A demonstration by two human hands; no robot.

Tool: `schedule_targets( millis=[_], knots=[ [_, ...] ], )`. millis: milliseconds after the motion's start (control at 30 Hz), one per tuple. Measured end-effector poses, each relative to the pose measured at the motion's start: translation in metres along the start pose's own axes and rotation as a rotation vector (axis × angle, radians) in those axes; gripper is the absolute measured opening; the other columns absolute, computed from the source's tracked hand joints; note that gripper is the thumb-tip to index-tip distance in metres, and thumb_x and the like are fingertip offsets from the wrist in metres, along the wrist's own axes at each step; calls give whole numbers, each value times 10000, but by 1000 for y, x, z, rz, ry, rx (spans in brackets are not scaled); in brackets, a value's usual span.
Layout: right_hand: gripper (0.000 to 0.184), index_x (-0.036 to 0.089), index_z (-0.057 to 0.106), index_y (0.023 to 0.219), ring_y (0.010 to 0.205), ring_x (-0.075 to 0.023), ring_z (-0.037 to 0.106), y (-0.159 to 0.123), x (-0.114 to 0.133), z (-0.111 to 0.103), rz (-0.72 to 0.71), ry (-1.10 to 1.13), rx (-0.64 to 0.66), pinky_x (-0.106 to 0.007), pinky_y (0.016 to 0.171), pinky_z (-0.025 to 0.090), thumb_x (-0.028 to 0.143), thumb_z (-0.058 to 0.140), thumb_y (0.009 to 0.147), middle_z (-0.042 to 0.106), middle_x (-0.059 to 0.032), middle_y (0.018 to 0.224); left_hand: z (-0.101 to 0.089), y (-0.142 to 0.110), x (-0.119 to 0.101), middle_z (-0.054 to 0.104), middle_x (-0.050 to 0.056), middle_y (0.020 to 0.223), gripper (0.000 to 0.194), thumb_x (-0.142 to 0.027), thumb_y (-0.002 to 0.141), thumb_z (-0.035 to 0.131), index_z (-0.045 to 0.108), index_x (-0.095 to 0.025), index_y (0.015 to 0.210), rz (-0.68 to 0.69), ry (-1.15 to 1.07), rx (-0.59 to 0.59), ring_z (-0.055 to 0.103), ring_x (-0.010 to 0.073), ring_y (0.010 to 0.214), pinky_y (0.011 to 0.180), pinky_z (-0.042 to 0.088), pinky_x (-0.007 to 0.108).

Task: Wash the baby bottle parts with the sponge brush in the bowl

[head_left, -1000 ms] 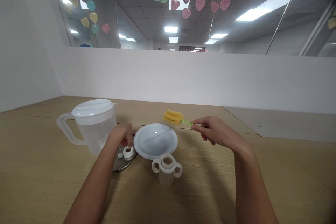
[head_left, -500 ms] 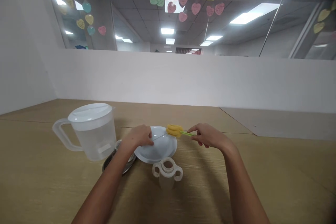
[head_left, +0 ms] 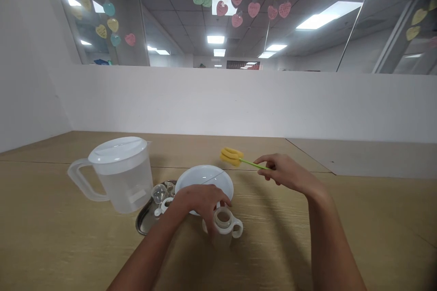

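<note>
My right hand [head_left: 282,170] pinches the thin green handle of a yellow sponge bottle brush [head_left: 232,156]. The brush is held up, its sponge head pointing left above the far right side of a white bowl [head_left: 205,173]. My left hand [head_left: 206,200] is at the left side of a translucent two-handled baby bottle [head_left: 223,229], fingers curled around it and covering its left handle. The bottle stands upright on the table in front of the bowl, its mouth uncovered. Part of the bowl's near side is hidden by my left hand.
Left of the bowl, a metal tray [head_left: 145,222] carries a clear round cover [head_left: 159,193] and a white bottle collar [head_left: 165,204]. A large lidded plastic pitcher [head_left: 128,186] stands farther left. Behind the wooden table [head_left: 273,254] rises a white wall [head_left: 239,104] with a window above.
My left hand has come from the bowl's left rim to the baby bottle and taken hold of it. My right hand has lifted the brush up and to the right, away from the bowl.
</note>
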State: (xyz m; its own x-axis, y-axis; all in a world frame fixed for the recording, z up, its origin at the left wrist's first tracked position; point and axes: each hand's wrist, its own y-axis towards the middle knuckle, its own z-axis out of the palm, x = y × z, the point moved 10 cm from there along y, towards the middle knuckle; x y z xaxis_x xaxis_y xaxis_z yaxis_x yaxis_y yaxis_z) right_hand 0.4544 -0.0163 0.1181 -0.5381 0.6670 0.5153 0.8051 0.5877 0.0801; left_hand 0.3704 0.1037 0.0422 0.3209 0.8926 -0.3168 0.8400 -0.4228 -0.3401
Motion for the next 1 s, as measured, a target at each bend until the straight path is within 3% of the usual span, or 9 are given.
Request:
schedule_targets(
  millis=[367, 733, 900, 1000],
  knots=[
    [333, 191, 597, 1120, 540, -106, 486, -16, -6, -18, 47, -14, -55, -207, 466, 352, 296, 495, 821, 593, 1, 652, 9, 8, -13, 654, -24, 777, 460, -327, 491, 784, 676, -227, 927, 45, -2, 20, 580, 158, 704, 605, 408, 219],
    [357, 197, 597, 1112, 544, -107, 490, -21, -12, -29, 16, 27, -142, -208, 482, 383, 357, 509, 805, 597, -3, 682, -24, -14, -23, 623, -2, 946, 489, -340, 513, 767, 628, -203, 962, 144, -76, -154, 553, 140, 784, 675, 429, 207],
    [374, 183, 604, 1110, 507, -101, 472, -22, -9, -36, -21, 66, -204, -222, 508, 389, 373, 517, 800, 590, -4, 662, -49, -30, -13, 581, 15, 1036, 525, -291, 528, 767, 573, -194, 1006, 212, -284, -316, 538, 168, 946, 836, 422, 246],
    [365, 180, 609, 1095, 504, -102, 471, -22, -7, -37, -30, 81, -216, -223, 509, 381, 375, 514, 801, 586, -2, 652, -62, -36, 2, 571, 10, 984, 505, -297, 568, 742, 512, -183, 1003, 190, -453, -414, 540, 165, 918, 784, 433, 244]
  ],
)
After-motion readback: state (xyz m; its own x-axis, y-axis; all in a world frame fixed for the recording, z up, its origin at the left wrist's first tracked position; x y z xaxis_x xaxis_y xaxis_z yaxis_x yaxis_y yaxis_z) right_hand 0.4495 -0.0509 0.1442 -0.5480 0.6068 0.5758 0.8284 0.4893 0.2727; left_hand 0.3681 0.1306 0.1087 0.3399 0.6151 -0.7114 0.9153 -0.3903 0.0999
